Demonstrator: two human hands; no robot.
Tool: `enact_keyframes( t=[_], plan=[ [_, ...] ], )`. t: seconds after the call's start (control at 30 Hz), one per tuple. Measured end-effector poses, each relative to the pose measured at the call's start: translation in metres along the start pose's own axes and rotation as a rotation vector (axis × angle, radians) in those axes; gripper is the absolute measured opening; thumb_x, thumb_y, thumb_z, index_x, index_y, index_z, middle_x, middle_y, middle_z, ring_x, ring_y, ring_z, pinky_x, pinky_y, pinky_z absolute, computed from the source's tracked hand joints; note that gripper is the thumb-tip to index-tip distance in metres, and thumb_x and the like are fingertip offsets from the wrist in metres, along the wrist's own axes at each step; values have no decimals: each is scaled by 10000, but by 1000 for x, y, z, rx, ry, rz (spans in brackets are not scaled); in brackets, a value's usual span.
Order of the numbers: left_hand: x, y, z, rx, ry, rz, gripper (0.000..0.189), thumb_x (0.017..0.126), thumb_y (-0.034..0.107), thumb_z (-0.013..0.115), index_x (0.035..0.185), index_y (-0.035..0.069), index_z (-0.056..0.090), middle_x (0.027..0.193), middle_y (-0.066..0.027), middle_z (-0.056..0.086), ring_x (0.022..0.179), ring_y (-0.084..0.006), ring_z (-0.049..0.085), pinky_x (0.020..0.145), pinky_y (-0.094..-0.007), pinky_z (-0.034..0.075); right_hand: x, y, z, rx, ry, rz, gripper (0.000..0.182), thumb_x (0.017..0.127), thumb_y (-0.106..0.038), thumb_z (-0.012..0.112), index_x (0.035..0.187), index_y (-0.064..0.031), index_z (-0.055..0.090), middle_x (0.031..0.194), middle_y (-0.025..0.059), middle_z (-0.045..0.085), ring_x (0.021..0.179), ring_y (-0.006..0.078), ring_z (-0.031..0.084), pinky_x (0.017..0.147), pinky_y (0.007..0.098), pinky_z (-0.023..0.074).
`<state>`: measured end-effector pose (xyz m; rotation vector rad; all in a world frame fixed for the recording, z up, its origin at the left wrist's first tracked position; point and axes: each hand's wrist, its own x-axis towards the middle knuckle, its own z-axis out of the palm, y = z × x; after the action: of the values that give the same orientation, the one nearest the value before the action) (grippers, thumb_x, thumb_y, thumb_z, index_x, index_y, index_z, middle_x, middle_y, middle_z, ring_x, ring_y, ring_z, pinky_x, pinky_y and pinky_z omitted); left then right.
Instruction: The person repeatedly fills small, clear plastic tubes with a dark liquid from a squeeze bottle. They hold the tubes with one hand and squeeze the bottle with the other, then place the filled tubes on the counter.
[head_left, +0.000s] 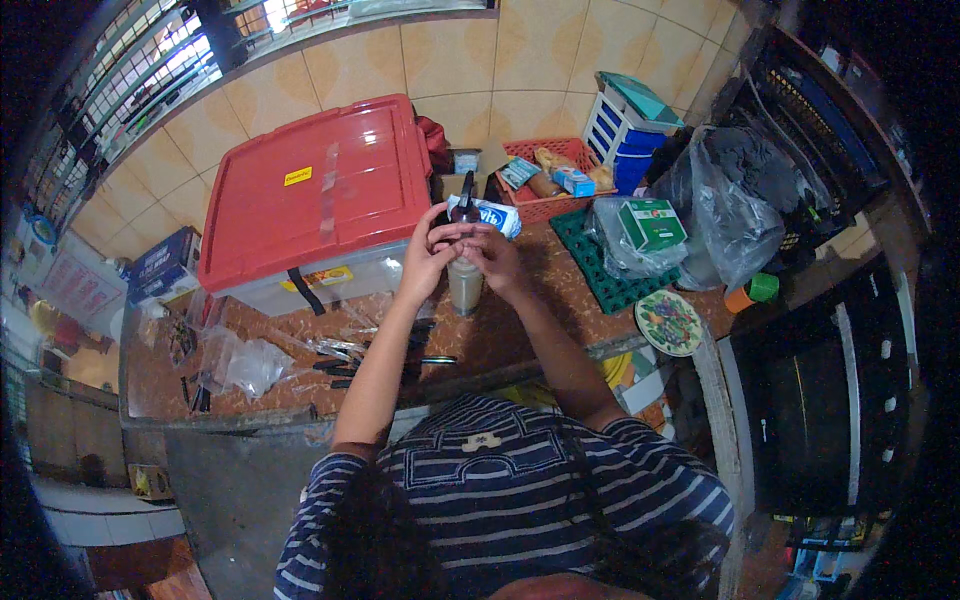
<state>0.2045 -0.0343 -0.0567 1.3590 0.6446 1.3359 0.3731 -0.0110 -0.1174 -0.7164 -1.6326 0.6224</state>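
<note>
Both hands meet around the upper part of a bottle with pale contents, upright on the brown patterned countertop. My left hand is at its left side and my right hand at its right, fingertips together over the neck. A dark pump-like top rises above the fingers; its join to the bottle is hidden by them. Just behind lies a white and blue packet. Black-handled cutlery and clear plastic wrapping lie left of the bottle.
A clear storage box with a red lid stands at left. Behind at right is a red basket of packets. Further right are a green mat, a green and white box, a fruit-patterned plate and a plastic bag.
</note>
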Motion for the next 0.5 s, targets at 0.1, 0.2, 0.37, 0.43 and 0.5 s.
enact_keyframes(
  t=[0.1,0.2,0.37,0.43,0.5],
  plan=[
    [7,0,4,-68,-17,39,643,813,-77,574,1406,66,371,1267,-123,554,1064,-150,560,862,-263,471,-7,0,6,107,12,101,164,821,-102,711,956,-33,646,1118,102,584,1067,266,566,926,366,452],
    [11,2,5,-13,-1,74,609,813,-75,574,1385,54,409,1336,-104,490,1071,-150,559,868,-260,467,-7,-4,6,88,30,23,183,804,-69,723,957,-36,629,1123,106,582,1070,263,564,926,364,452],
    [17,15,11,155,20,196,565,791,-132,574,1325,35,491,1345,-79,448,1007,-134,575,829,-243,490,-6,3,6,12,45,-141,241,778,-28,735,986,-56,615,1133,115,576,1068,270,565,917,373,454],
    [18,22,16,206,19,237,586,775,-142,578,1327,40,496,1369,-84,424,986,-136,586,822,-243,494,-7,5,6,3,49,-115,264,775,-16,732,1004,-62,609,1140,123,573,1065,279,566,910,379,454],
    [17,28,19,364,11,247,650,748,-155,587,1352,59,477,1404,-90,402,982,-148,604,821,-255,502,-8,9,6,-16,35,-113,281,773,-5,727,1018,-66,604,1144,130,570,1064,285,565,906,382,453]
  ],
)
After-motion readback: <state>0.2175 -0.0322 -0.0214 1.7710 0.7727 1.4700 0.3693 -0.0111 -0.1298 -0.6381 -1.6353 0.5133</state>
